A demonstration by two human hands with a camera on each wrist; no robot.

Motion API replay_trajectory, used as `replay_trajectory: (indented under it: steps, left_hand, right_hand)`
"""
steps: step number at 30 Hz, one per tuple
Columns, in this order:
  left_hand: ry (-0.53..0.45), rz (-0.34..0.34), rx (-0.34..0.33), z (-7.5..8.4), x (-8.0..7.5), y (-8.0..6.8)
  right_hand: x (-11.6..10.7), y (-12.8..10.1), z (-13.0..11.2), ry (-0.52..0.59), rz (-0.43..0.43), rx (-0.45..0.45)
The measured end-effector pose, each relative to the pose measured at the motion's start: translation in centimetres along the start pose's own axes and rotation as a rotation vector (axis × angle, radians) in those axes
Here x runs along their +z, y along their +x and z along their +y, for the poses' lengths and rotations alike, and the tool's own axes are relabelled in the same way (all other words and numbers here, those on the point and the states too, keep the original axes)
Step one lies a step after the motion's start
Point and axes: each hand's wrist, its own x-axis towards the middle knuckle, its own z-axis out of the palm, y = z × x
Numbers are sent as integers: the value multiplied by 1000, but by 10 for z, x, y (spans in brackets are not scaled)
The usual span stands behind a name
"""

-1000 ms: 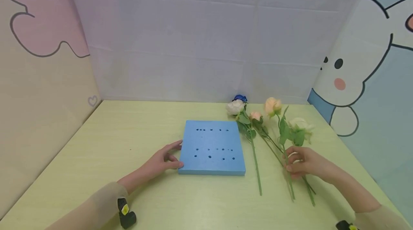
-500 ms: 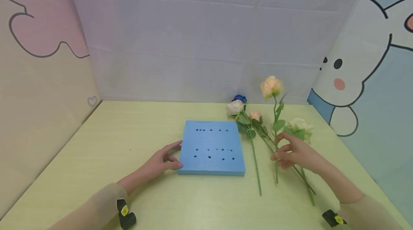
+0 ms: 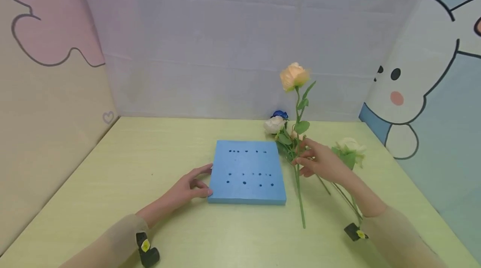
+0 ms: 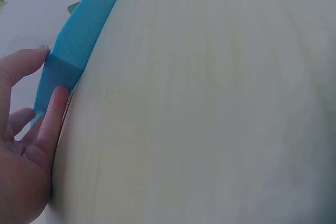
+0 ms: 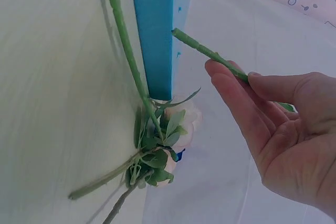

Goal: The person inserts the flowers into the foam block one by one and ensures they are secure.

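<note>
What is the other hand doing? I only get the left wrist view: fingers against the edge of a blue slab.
Observer: The right hand pinches the stem of a peach rose and holds it upright, just right of the blue foam block.
Visitor: Is the stem stuck into the block?
Observer: No. The right wrist view shows its cut end free in the air, close to the block's side.
Visitor: Could it be stuck in somewhere?
Observer: The block's top has rows of small holes.
Visitor: Any other flowers?
Observer: A white rose and a cream rose lie on the table.
</note>
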Motion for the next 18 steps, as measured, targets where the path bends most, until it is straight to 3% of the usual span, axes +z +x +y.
replay_trajectory:
  steps: [18]
  left_hand:
    - [-19, 1, -20, -1, 2, 3]
  right_hand:
    - [21, 62, -12, -122, 144, -217]
